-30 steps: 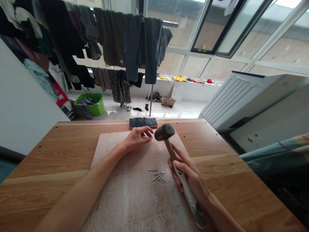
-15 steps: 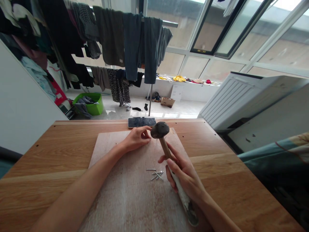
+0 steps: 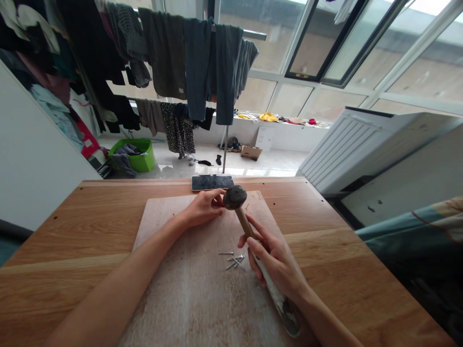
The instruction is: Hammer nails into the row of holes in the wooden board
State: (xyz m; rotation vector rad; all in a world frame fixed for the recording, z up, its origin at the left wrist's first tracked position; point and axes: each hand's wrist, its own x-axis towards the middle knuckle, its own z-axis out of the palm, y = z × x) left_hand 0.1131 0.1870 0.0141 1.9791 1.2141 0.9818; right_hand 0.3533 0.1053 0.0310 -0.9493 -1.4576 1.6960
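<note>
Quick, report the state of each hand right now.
Left hand: partly curled; whether it holds anything cannot be told.
Right hand: closed, holding the hammer by its handle.

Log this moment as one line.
left hand: at board, grasp unclear | right hand: grips hammer | nails: loose on board | phone: beyond board

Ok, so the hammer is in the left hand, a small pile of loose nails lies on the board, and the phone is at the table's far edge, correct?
Not quite: the hammer is in the right hand, as the head view shows. The loose nails do lie on the board, and the phone is at the table's far edge.
</note>
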